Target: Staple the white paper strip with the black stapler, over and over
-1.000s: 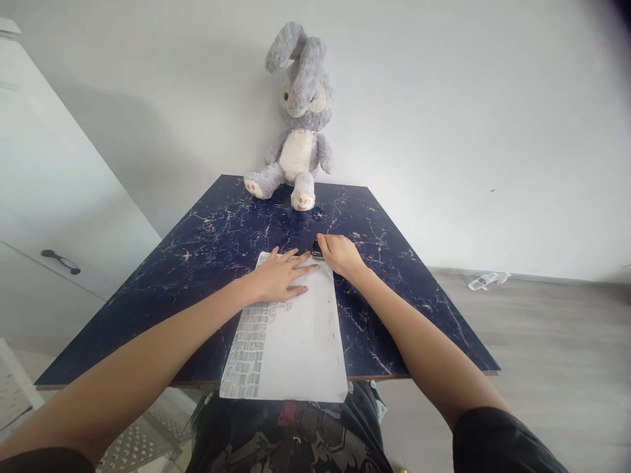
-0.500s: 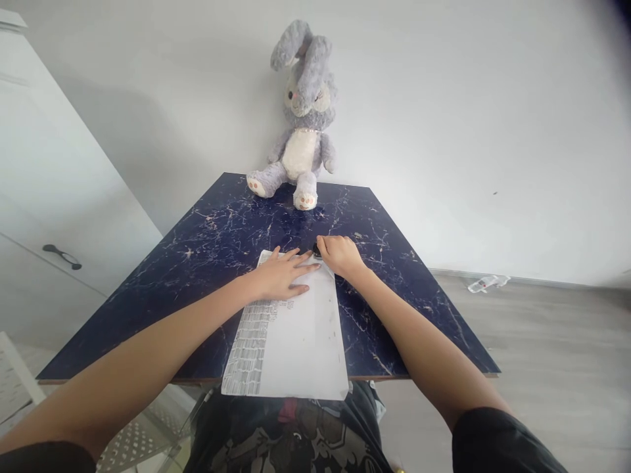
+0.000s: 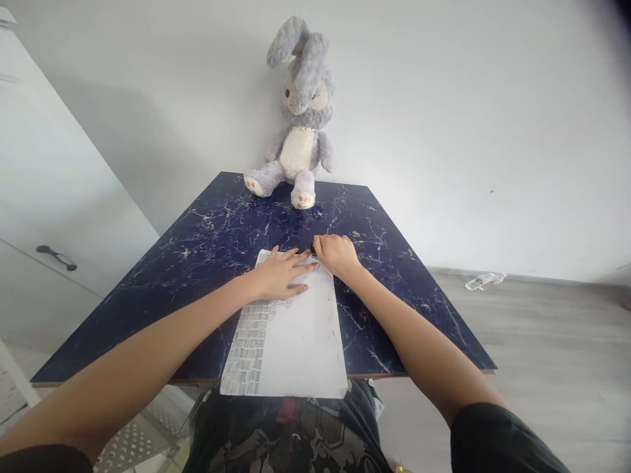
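Note:
A white sheet of paper with a printed strip down its left side lies on the dark blue marbled table, its near edge hanging over the table's front. My left hand rests flat on the sheet's far end, fingers stretched out. My right hand is closed at the sheet's far right corner, gripping a small black object that only peeks out beside the fingers.
A grey and white plush rabbit sits at the table's far edge against the white wall. A white cabinet with a black handle stands to the left. A crumpled plastic bottle lies on the grey floor at right.
My right hand has shifted slightly left along the sheet's far edge, hiding more of the black object. My left hand stays flat on the paper.

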`<control>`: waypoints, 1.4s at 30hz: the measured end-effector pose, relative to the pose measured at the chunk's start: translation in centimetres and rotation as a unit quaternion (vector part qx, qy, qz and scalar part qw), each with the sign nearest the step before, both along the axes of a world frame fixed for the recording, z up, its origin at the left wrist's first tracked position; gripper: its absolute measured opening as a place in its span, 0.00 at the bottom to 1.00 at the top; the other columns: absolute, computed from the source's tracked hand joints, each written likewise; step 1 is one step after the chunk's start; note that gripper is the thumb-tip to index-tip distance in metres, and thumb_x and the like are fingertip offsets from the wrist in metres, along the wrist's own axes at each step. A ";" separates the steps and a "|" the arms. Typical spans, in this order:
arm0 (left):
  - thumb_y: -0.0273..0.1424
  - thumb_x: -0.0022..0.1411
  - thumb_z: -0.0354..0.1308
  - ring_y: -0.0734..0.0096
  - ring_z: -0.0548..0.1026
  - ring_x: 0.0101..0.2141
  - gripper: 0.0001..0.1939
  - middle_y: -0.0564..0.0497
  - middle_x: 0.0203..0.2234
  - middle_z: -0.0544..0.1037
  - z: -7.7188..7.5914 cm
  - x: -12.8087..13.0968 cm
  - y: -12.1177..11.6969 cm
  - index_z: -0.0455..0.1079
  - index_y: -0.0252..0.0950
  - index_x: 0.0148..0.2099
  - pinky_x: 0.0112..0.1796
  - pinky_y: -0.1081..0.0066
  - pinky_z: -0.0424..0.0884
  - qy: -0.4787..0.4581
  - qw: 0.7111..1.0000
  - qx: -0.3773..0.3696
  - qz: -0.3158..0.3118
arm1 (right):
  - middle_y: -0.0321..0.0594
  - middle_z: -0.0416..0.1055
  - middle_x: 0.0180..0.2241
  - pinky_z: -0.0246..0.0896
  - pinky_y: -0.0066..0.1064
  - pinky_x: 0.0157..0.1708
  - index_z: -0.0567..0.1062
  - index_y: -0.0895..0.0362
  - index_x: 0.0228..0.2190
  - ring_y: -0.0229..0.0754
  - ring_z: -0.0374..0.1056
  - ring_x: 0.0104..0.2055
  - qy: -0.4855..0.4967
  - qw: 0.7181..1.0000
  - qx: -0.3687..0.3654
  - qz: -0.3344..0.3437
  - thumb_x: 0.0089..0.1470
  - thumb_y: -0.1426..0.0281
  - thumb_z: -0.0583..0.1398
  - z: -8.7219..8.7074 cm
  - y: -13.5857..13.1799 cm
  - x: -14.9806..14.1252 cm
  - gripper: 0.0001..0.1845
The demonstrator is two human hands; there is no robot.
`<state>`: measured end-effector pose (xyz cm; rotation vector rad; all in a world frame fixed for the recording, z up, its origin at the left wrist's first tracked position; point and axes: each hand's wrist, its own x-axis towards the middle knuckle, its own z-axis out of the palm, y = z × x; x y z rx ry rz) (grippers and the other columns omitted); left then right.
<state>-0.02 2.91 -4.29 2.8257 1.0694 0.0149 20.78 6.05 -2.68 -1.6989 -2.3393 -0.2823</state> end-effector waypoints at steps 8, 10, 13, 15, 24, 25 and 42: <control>0.50 0.73 0.46 0.42 0.43 0.72 0.31 0.44 0.75 0.42 0.6 0.3 -0.4 0.53 0.52 0.74 0.63 0.31 0.42 0.002 1.000 -0.017 0.002 | 0.55 0.77 0.42 0.55 0.41 0.44 0.78 0.60 0.40 0.54 0.71 0.44 -0.083 0.996 0.020 -0.001 0.73 0.64 0.39 -0.6 -0.9 -1.3 0.31; 0.50 0.73 0.46 0.42 0.42 0.72 0.31 0.44 0.75 0.42 0.7 0.2 -0.3 0.55 0.51 0.73 0.64 0.32 0.40 -0.003 1.000 -0.018 0.000 | 0.58 0.76 0.43 0.55 0.42 0.44 0.78 0.62 0.41 0.55 0.70 0.45 -0.099 0.995 0.023 -0.004 0.73 0.65 0.38 -0.7 -1.1 -1.7 0.31; 0.50 0.73 0.46 0.43 0.41 0.72 0.30 0.44 0.75 0.42 0.6 0.1 -0.3 0.55 0.53 0.73 0.64 0.32 0.40 -0.007 1.000 -0.023 -0.002 | 0.57 0.75 0.44 0.55 0.40 0.43 0.77 0.61 0.42 0.54 0.70 0.46 -0.087 0.996 0.007 0.009 0.73 0.64 0.38 -0.2 -0.9 -1.2 0.30; 0.51 0.73 0.46 0.43 0.41 0.72 0.30 0.46 0.75 0.41 0.5 0.0 -0.2 0.52 0.55 0.74 0.64 0.33 0.42 -0.010 0.999 -0.031 0.004 | 0.52 0.76 0.45 0.56 0.35 0.40 0.75 0.58 0.45 0.51 0.71 0.46 -0.049 0.997 -0.034 0.053 0.73 0.60 0.40 0.5 -0.6 0.2 0.27; 0.53 0.74 0.44 0.43 0.41 0.72 0.31 0.46 0.75 0.41 0.6 -0.3 -0.4 0.49 0.56 0.74 0.64 0.34 0.42 -0.017 0.999 -0.041 0.007 | 0.47 0.78 0.44 0.60 0.35 0.40 0.69 0.53 0.51 0.54 0.75 0.44 -0.018 0.995 -0.096 0.035 0.66 0.59 0.57 1.9 0.7 4.5 0.16; 0.53 0.74 0.43 0.43 0.41 0.72 0.31 0.46 0.75 0.41 0.7 -0.3 -0.4 0.49 0.56 0.74 0.64 0.34 0.42 -0.014 0.999 -0.042 0.010 | 0.49 0.78 0.44 0.61 0.36 0.40 0.69 0.54 0.50 0.55 0.75 0.44 -0.017 0.996 -0.091 0.006 0.65 0.59 0.57 1.9 0.9 4.8 0.16; 0.28 0.70 0.46 0.51 0.71 0.52 0.14 0.42 0.52 0.73 0.1 -2.9 3.2 0.70 0.40 0.51 0.51 0.53 0.69 -0.196 0.936 0.122 0.267 | 0.43 0.77 0.37 0.58 0.31 0.30 0.67 0.54 0.41 0.45 0.71 0.34 0.154 0.971 -0.099 0.152 0.58 0.66 0.57 1.6 -3.9 -1.6 0.09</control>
